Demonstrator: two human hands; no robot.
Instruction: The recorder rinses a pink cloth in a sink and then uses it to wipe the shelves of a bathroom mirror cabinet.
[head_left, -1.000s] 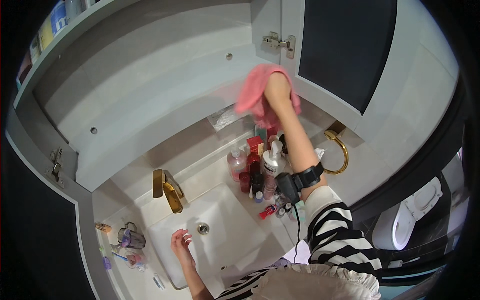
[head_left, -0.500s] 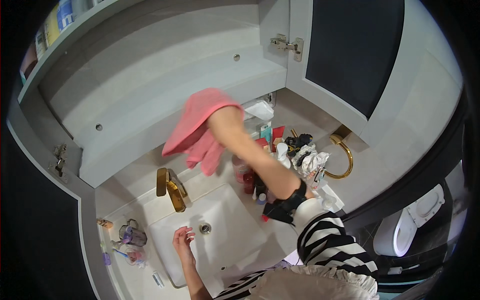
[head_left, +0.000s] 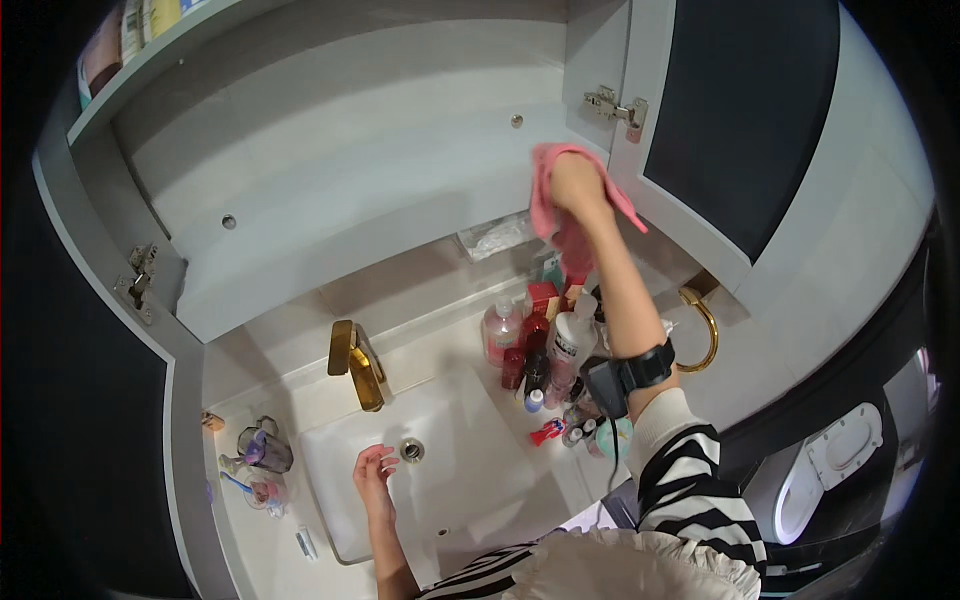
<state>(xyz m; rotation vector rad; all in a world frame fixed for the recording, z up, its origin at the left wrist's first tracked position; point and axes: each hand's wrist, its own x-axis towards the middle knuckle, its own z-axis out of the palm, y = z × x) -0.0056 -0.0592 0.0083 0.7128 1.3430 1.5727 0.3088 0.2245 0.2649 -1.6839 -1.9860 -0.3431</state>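
A pink cloth (head_left: 545, 195) is bunched under my right hand (head_left: 578, 185), which presses it against the front right end of the cabinet's bottom shelf (head_left: 390, 225). Part of the cloth hangs below the shelf edge. Over the white sink (head_left: 470, 470), my left hand (head_left: 375, 468) hovers with fingers apart and loosely curled, holding nothing. The gold faucet (head_left: 355, 365) stands just beyond that hand. A dark strapped device (head_left: 640, 370) with a cable sits on my right wrist.
Bottles crowd the counter right of the sink, among them a pink bottle (head_left: 502, 330) and a white one (head_left: 572, 335). Cups with toothbrushes (head_left: 264, 450) stand at the left. An open cabinet door (head_left: 745, 120) and a gold ring (head_left: 705, 330) are at the right.
My right hand has swept the pink cloth rightward along the shelf to its right end. The left hand stays over the sink. The view has shifted slightly.
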